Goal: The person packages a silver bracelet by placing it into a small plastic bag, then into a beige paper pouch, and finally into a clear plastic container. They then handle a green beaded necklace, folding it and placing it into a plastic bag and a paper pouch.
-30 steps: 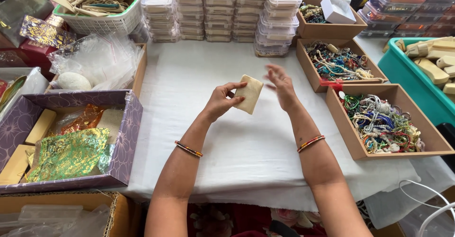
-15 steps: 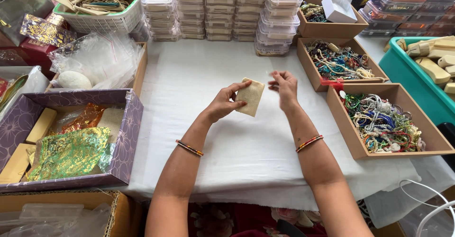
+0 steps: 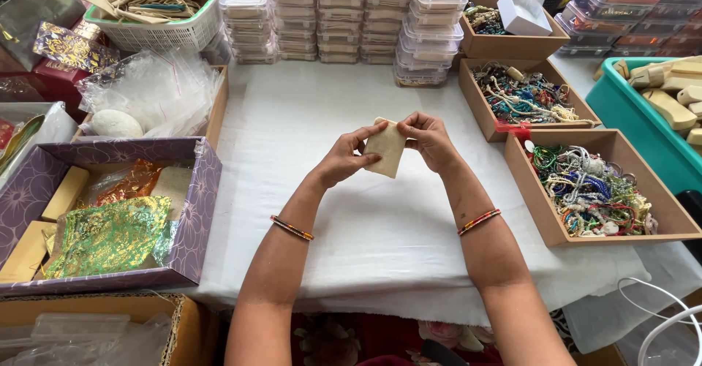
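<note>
Both of my hands hold a small flat cream-coloured pouch (image 3: 385,149) above the white cloth-covered table (image 3: 380,227). My left hand (image 3: 342,157) grips its left side and lower edge, thumb on the front. At the pouch's upper right corner my right hand (image 3: 428,138) pinches it with the fingertips. Each wrist wears a thin beaded bangle. The pouch is lifted a little off the cloth and tilted.
Brown trays of coloured bead strings (image 3: 589,187) (image 3: 523,95) stand at the right, a teal bin of wooden pieces (image 3: 669,95) beyond. Stacks of clear lidded boxes (image 3: 351,15) line the back. At the left sit a purple box with gold-green pouches (image 3: 110,220) and plastic bags (image 3: 150,92).
My right hand has come in from the right and taken hold of the pouch's top corner. The pouch, earlier held by my left hand alone, has turned more upright between both hands.
</note>
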